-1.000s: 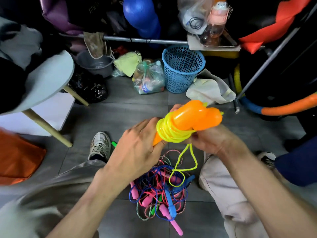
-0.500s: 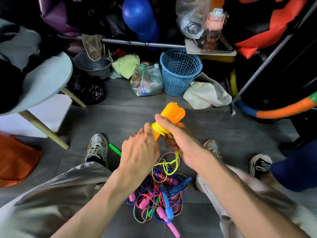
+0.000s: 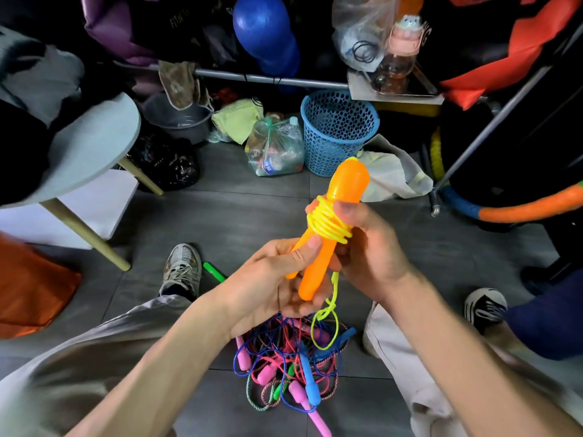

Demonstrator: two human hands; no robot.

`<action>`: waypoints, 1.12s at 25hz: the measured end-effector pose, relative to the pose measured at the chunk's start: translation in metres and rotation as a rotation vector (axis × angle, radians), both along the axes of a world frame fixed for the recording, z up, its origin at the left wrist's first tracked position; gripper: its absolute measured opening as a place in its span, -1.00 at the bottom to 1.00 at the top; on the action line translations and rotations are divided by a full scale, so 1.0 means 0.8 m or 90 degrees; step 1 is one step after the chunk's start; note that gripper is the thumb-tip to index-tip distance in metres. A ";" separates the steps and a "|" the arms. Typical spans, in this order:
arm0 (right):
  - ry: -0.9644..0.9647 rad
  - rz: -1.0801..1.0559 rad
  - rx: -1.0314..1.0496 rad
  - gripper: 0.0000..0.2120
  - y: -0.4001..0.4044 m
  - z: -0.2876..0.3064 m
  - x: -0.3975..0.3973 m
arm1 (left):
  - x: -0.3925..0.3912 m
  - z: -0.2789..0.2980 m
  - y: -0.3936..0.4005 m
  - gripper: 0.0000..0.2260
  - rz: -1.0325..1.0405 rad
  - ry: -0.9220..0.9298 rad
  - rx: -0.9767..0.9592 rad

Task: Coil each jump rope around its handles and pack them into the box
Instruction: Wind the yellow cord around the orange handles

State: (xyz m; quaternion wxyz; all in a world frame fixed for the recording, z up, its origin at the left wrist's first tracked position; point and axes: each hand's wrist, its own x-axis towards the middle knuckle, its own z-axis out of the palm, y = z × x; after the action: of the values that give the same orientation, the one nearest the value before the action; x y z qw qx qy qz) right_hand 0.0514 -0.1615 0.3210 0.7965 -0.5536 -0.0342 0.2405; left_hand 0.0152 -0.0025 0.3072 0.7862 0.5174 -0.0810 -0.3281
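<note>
Above grey floor, both hands hold orange handles upright, tilted right.

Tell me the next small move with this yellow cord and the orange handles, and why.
Probably wind the dangling loop of thin yellow plastic cord around the two orange plastic handles. Most cord is already coiled near their tops, the left hand grips the handles and the right hand pins the coil, but that tail hangs loose.

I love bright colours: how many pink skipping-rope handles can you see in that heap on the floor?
4, perhaps more buried: one pink handle at the heap's left edge, one mid-left, one lower centre, one poking out below.
</note>
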 end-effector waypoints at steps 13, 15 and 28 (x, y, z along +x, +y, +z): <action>-0.028 -0.006 -0.172 -0.48 0.011 -0.004 0.006 | -0.001 -0.003 0.005 -0.61 0.191 -0.054 0.082; -0.071 -0.024 -0.360 -0.46 0.015 -0.008 0.005 | 0.005 -0.010 0.004 -0.62 0.274 -0.156 0.248; -0.557 0.171 -0.889 -0.91 -0.008 0.007 -0.009 | 0.010 -0.055 0.002 -0.78 0.018 -0.529 0.822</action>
State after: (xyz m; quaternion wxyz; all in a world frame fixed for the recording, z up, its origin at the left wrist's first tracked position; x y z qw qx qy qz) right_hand 0.0442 -0.1678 0.3264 0.1492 -0.9548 -0.2492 0.0627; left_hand 0.0235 -0.0006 0.2636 0.2370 0.9558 -0.1550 -0.0788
